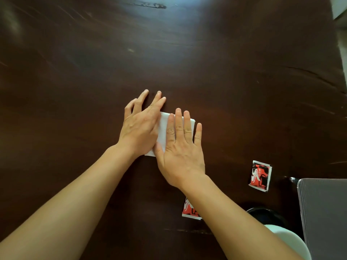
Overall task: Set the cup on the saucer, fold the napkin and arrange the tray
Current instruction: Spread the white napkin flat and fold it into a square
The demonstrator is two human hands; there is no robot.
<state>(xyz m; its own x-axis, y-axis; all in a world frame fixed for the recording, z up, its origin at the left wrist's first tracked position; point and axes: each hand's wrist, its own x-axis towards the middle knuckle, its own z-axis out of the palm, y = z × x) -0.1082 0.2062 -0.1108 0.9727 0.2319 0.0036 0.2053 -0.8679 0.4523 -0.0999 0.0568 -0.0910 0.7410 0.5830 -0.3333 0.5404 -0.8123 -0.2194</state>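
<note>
A white napkin (163, 128), folded into a small rectangle, lies flat on the dark wooden table (187, 62) in the middle of the view. My left hand (139, 124) rests palm down on its left part, fingers spread past its far edge. My right hand (181, 147) presses flat on its right part, fingers straight and apart. Most of the napkin is hidden under both hands. A grey tray (324, 212) shows at the lower right edge. A dark cup (266, 214) and a white saucer (289, 239) sit next to the tray, partly hidden by my right forearm.
Two red, black and white sachets lie on the table: one (260, 176) left of the tray, another (188, 211) half under my right forearm. The table's right edge runs along the far right, with pale floor (340, 8) beyond.
</note>
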